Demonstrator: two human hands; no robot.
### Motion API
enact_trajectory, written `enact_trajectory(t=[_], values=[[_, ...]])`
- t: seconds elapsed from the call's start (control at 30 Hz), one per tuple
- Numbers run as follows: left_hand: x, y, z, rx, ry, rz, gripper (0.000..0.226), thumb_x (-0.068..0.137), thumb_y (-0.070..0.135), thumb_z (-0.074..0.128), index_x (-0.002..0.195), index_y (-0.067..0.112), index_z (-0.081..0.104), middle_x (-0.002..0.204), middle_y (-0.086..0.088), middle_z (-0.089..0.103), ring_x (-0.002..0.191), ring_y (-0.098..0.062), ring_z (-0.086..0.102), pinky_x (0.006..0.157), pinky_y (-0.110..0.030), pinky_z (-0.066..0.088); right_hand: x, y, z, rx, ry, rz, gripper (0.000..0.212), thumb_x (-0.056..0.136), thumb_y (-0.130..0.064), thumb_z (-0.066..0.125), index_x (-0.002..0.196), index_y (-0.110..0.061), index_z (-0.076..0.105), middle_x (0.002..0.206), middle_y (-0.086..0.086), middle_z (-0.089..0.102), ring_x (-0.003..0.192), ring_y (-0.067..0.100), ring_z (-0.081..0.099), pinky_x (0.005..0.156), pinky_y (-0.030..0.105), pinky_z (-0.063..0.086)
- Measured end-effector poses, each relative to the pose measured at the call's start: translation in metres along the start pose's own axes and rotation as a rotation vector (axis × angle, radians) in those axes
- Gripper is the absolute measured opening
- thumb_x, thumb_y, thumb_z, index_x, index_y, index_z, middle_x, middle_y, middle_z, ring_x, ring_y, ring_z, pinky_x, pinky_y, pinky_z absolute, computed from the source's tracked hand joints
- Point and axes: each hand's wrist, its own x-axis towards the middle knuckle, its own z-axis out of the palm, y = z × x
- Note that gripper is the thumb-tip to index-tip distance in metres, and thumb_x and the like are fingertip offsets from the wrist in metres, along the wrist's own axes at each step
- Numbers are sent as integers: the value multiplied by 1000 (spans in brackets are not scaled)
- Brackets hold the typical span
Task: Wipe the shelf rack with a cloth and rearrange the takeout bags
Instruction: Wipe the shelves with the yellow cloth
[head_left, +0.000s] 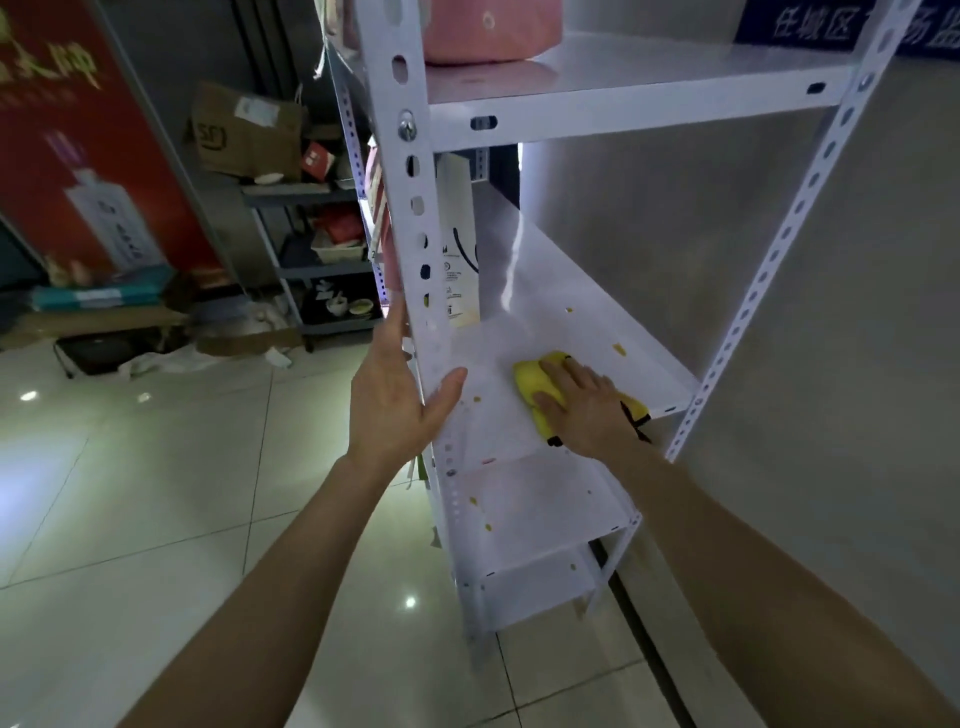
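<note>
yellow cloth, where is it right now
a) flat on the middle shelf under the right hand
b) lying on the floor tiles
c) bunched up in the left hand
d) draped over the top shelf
A: the right hand presses with straight fingers on the yellow cloth, which lies on the middle shelf, while the left hand rests on the front post and holds no cloth.

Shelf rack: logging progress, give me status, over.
Left hand flat against front post. Right hand presses cloth on middle shelf. Yellow spots unwiped; white bag stands at that shelf's far end.
</note>
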Motion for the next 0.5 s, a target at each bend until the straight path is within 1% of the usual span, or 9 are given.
enact_trajectory(t=[0.07, 0.13, 0.2, 0.23, 0.27, 0.33, 0.37, 0.43, 0.5], values=[[-4, -1, 7, 60, 18, 9, 97, 99, 59, 62, 171, 12, 16, 145, -6, 62, 112, -25, 69, 83, -46, 61, 8, 4, 7, 29, -4, -36, 69, 107, -65, 26, 167, -32, 25, 175, 7, 21, 158, 33, 23, 129, 51, 15], [-5, 1, 9, 112, 41, 7, 93, 102, 66, 50, 165, 0, 31, 137, -8, 63, 109, -26, 66, 81, -47, 60, 28, 5, 5, 57, -9, -82, 82, 97, -73, 12, 166, -31, 30, 174, 7, 24, 158, 32, 26, 128, 51, 18], [-6, 3, 10, 137, 63, -3, 89, 102, 66, 48, 158, -4, 41, 129, -6, 62, 106, -22, 64, 80, -40, 57, 57, 4, 8, 38, -31, -147, 90, 91, -73, 4, 165, -30, 31, 173, 7, 26, 157, 32, 28, 126, 51, 22], [-7, 7, 10, 145, 80, -19, 85, 102, 62, 51, 155, -4, 44, 124, -4, 62, 103, -20, 63, 79, -35, 54, 71, 0, 10, 26, -54, -178, 89, 92, -73, 5, 165, -29, 32, 173, 7, 26, 157, 33, 29, 126, 51, 23], [-9, 10, 10, 153, 98, -38, 79, 101, 58, 54, 151, -2, 47, 119, -1, 62, 100, -17, 62, 77, -32, 53, 84, -5, 13, 24, -81, -205, 84, 95, -71, 10, 165, -29, 32, 173, 8, 27, 156, 34, 29, 126, 51, 24], [-14, 17, 11, 188, 141, -64, 66, 100, 52, 56, 145, 4, 51, 115, 4, 61, 96, -12, 60, 75, -30, 51, 106, -22, 19, 48, -125, -264, 69, 105, -63, 26, 164, -30, 33, 173, 8, 27, 156, 34, 29, 126, 51, 23], [-15, 19, 12, 213, 159, -70, 61, 100, 50, 56, 143, 8, 52, 115, 3, 62, 95, -12, 60, 75, -30, 51, 115, -31, 22, 64, -138, -305, 65, 106, -60, 30, 164, -30, 33, 173, 8, 27, 156, 34, 28, 127, 51, 22], [-19, 21, 14, 258, 184, -87, 55, 101, 51, 56, 140, 12, 51, 114, 2, 62, 93, -15, 60, 74, -28, 48, 126, -50, 27, 86, -157, -373, 69, 101, -61, 27, 164, -32, 34, 172, 9, 28, 157, 34, 27, 127, 52, 22], [-22, 23, 13, 304, 190, -95, 57, 105, 54, 52, 137, 8, 54, 115, 4, 57, 94, -16, 58, 77, -25, 43, 130, -68, 33, 106, -187, -436, 73, 98, -65, 20, 163, -34, 35, 172, 7, 30, 157, 31, 26, 127, 53, 22]])
